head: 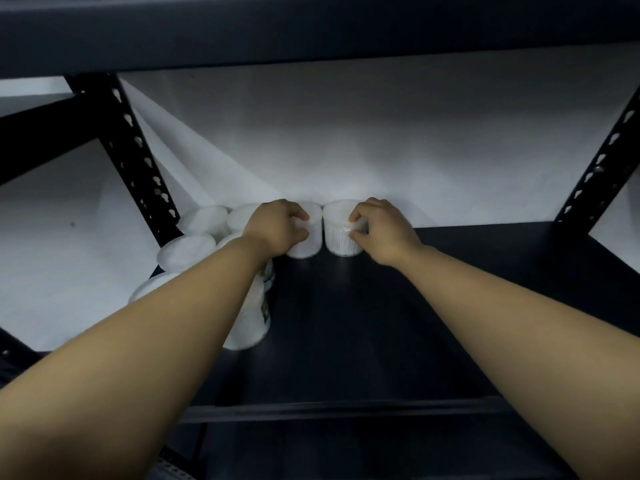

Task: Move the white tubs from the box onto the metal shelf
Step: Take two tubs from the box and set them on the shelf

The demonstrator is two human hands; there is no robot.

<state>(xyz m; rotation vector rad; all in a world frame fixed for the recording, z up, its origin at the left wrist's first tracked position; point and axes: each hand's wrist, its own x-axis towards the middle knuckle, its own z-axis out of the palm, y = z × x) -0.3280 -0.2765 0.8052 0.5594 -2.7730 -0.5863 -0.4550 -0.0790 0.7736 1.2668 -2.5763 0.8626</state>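
Reaching deep to the back edge of the metal shelf [450, 306], both hands are setting down a tub each. The left hand [277, 226] is gripping one white tub [304, 244], fingers curled round its side, and the right hand [377, 230] is pinching the rim of a second tub [337, 233] just beside it. Several more tubs [194, 249] are already sitting clustered at the back left corner, so it's looking partly done. The box isn't in view, so no idea how many are left.
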